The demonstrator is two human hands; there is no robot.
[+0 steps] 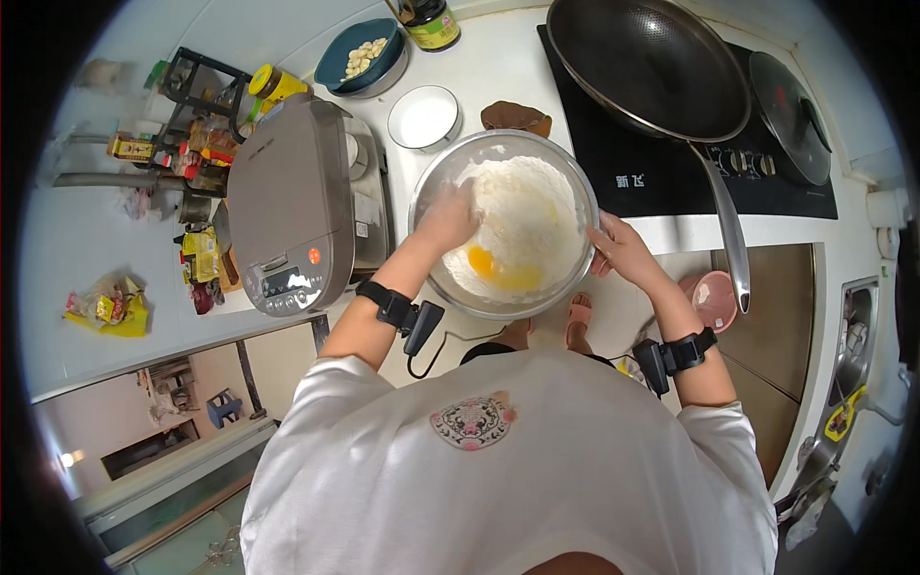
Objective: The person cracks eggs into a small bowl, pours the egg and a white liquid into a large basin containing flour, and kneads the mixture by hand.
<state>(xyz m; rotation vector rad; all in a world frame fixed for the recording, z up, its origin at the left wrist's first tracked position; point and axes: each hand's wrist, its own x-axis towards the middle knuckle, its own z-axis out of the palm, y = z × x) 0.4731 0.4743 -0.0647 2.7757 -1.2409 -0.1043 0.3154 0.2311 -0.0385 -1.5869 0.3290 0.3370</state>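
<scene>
A large steel mixing bowl (586, 194) sits near the counter's front edge, holding white flour (528, 215). Yellow egg yolk (481, 262) lies on the flour toward the near side, with a wetter yellow smear beside it. My left hand (451, 215) is inside the bowl at its left, blurred, its fingers at the flour; whether they grasp anything does not show. On the bowl's right rim, my right hand (622, 248) grips with the thumb on the outer edge and the other fingers lower down, partly hidden.
Left of the bowl stands a rice cooker (287, 194). Behind are a white bowl (424, 118), a brown object (516, 118), a blue-green basin (332, 61) of garlic cloves and a dark jar (433, 29). A wok (650, 65) on the cooktop (632, 198) points its handle (729, 230) forward.
</scene>
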